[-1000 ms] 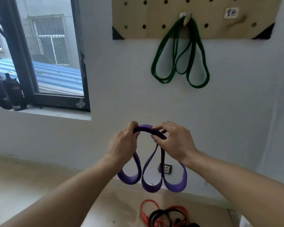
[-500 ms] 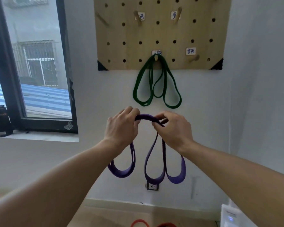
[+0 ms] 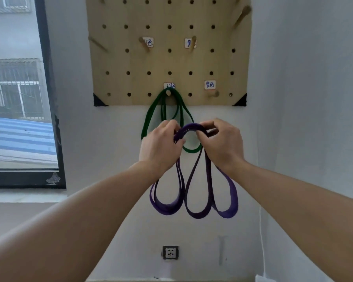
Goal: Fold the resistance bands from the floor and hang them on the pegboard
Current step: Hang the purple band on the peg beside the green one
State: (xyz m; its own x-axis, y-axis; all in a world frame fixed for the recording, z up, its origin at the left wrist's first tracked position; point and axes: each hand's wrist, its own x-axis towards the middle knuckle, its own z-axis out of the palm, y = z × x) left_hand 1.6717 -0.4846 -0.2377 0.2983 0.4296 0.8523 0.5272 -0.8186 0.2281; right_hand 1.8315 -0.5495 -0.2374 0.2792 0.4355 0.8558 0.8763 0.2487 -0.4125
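Note:
A purple resistance band (image 3: 194,200), folded into three hanging loops, is held up in front of the wall. My left hand (image 3: 160,146) grips the left side of its bunched top and my right hand (image 3: 222,143) pinches the right side. Above them a wooden pegboard (image 3: 167,62) hangs on the wall. A green band (image 3: 151,117) hangs folded from a peg (image 3: 168,92) in the bottom row. To its right a bare peg (image 3: 214,94) sticks out under a handwritten label. My hands partly hide the green band's lower loops.
More bare pegs (image 3: 144,44) with labels stick out higher on the board. A dark-framed window (image 3: 49,98) is at the left with a sill below it. A wall socket (image 3: 170,252) sits low on the white wall. The wall turns a corner at the right.
My view has tilted upward and closer to the pegboard; the bands on the floor have dropped out of sight. Both hands have lifted the purple band higher, up to the green band's lower loops.

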